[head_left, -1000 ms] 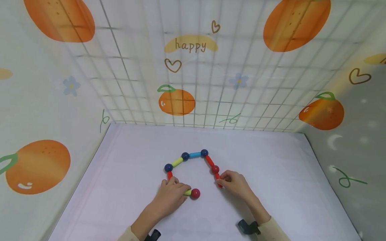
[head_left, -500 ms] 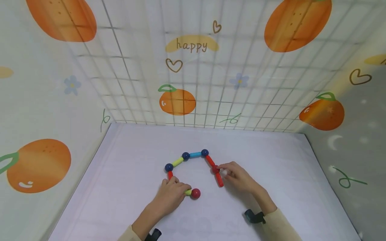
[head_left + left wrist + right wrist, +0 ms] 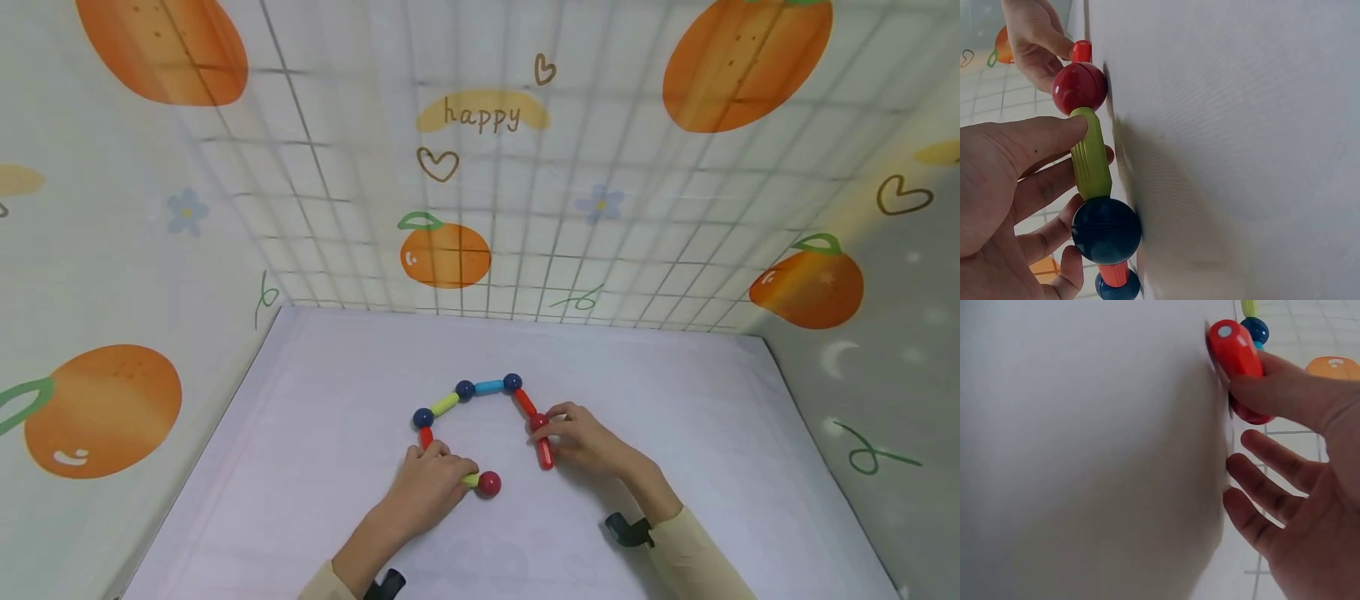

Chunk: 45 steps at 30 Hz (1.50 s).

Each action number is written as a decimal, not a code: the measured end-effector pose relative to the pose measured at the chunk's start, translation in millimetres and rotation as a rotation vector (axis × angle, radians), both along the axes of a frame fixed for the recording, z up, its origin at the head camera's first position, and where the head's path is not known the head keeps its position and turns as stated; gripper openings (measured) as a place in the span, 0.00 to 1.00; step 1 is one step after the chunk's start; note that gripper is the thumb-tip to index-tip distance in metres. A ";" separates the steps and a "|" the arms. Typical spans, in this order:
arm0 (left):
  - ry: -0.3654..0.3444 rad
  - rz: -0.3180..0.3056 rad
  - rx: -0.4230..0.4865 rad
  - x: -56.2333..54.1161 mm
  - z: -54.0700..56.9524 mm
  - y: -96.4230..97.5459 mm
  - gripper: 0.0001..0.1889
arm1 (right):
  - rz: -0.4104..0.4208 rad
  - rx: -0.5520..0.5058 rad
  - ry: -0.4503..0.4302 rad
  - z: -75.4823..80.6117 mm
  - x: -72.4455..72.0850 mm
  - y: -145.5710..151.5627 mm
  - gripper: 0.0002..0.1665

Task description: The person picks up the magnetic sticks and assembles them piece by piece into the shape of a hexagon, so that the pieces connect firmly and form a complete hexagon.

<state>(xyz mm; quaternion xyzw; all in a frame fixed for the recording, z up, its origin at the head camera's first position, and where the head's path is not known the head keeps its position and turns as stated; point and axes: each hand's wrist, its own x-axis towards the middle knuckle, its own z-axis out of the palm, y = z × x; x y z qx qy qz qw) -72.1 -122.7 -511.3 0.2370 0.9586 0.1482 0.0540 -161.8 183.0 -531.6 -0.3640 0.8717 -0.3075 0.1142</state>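
A chain of magnetic sticks and balls arcs across the white table. My left hand (image 3: 427, 492) pinches a yellow-green magnetic stick (image 3: 1091, 156) between thumb and fingers. One end of that stick meets a red ball (image 3: 1079, 87), the other a navy ball (image 3: 1107, 231). On the chain's right side, my right hand (image 3: 592, 442) holds another red ball (image 3: 538, 422) between thumb and index finger. A red stick (image 3: 546, 455) points from this ball toward the person. In the right wrist view its free end shows a silver tip, and the other fingers are spread apart.
Farther back, navy balls (image 3: 465, 389) join a yellow-green stick (image 3: 446, 406), a light blue stick (image 3: 490, 387) and red sticks. A patterned cloth with oranges over a grid (image 3: 517, 283) stands behind the white table (image 3: 337, 358).
My right hand has shifted from the loose red stick up to the red ball and now grips it. The left hand keeps its hold, and the chain lies nearly the same.
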 end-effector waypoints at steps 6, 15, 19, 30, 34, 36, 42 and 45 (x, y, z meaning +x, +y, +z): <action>0.005 0.001 -0.012 -0.2 -0.9 0.3 0.15 | 0.025 -0.005 0.076 -3.4 0.9 -1.4 0.23; 0.026 0.003 -0.042 -1.2 -0.8 1.1 0.15 | -0.023 0.030 0.133 -1.9 4.6 -6.2 0.19; 0.056 0.003 -0.040 -4.0 -1.2 0.8 0.15 | -0.064 0.028 0.157 -4.6 6.5 -6.8 0.18; 0.052 0.013 -0.078 -18.8 -5.3 1.8 0.17 | -0.167 -0.016 0.142 -11.3 12.8 -7.6 0.17; 0.067 0.011 -0.065 -21.8 -4.3 1.5 0.16 | -0.237 -0.018 0.112 -15.0 16.1 -11.2 0.17; 0.072 0.011 -0.060 -22.7 -3.9 1.9 0.16 | -0.265 -0.027 0.094 -15.5 18.1 -14.1 0.17; 0.080 0.014 -0.057 -25.0 -5.9 2.9 0.16 | -0.343 -0.038 0.050 -15.0 23.3 -23.1 0.16; 0.078 0.013 -0.052 -25.9 -7.0 3.8 0.17 | -0.367 -0.036 0.029 -14.4 25.6 -27.0 0.15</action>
